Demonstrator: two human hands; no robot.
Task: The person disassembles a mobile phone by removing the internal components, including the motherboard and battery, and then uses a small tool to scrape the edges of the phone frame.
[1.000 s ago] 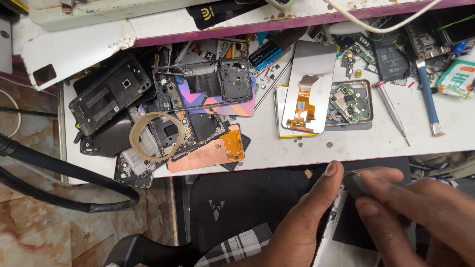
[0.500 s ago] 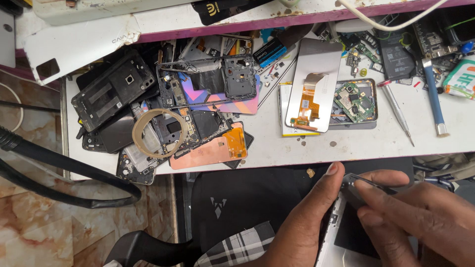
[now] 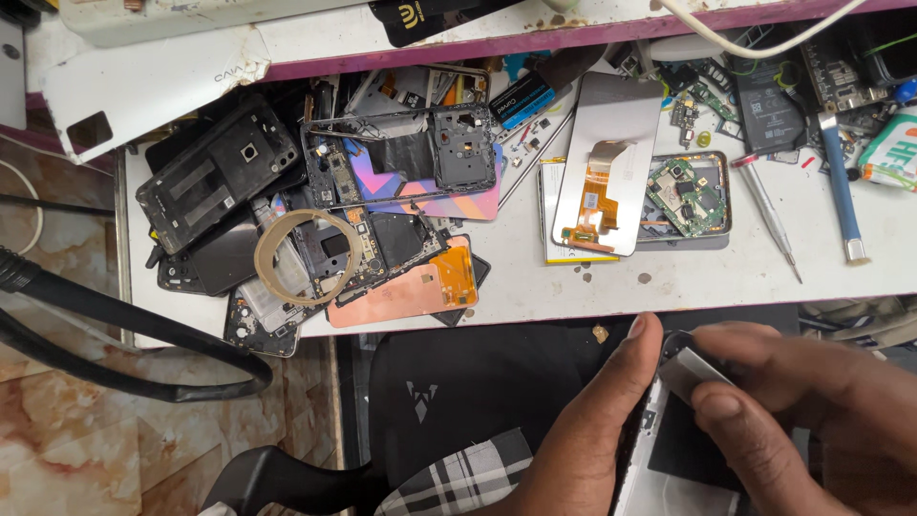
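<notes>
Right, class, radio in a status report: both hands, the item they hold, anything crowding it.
Left hand steadying opened phone by its edge. Right hand pinching small grey part at phone's top. Nothing between them; parts pile sits apart on white bench.

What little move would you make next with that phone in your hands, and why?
Probably lift the small grey piece clear: the right hand pinches it at the top end of the opened phone, which the left hand steadies.

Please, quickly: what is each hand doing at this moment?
Left hand: steadies the opened phone by its edge.
Right hand: pinches a small grey part at the top of the phone.
</notes>
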